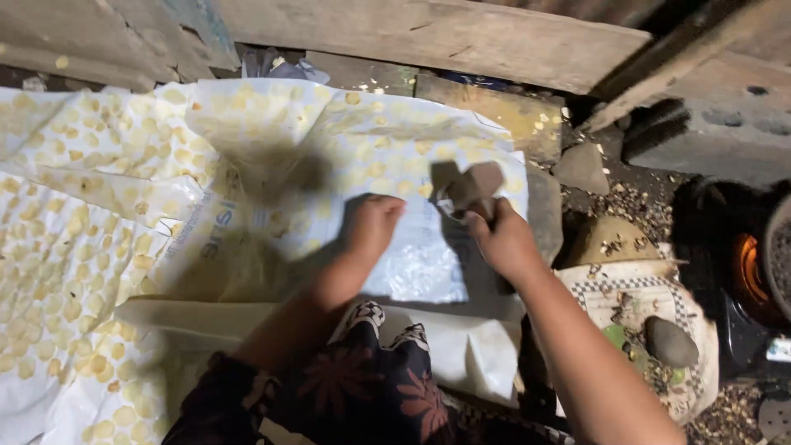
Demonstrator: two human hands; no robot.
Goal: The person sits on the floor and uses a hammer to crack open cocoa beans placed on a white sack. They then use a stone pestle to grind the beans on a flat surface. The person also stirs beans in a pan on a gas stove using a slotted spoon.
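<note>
- Rough wooden planks [428, 33] close off the far side at twelve o'clock, and below them pale sheets [99, 165] lie spread over the floor, dotted all over with small flattened yellow discs [58, 272].
- At the centre lies a clear plastic sheet [420, 255] over a flat slab. The left hand [372, 227] rests on it at about ten o'clock from the sheet's middle, fingers curled down and pressing the plastic — it holds the sheet rather than gripping anything loose.
- The right hand [503, 243] is closed tight around the handle of a stone pounder [471, 185], whose blunt head is raised just above the sheet's edge at one o'clock.
- Judging by this, the step in hand looks like flattening something under the plastic — what lies beneath cannot be made out.
- A next strike would call for the left fingers to stay clear of the head's path and for the plastic to be kept taut.
- At three to four o'clock sit a round patterned tray [700, 330] with scraps and a dark stone [669, 342]; an orange fire glow [748, 268] shows further right.
</note>
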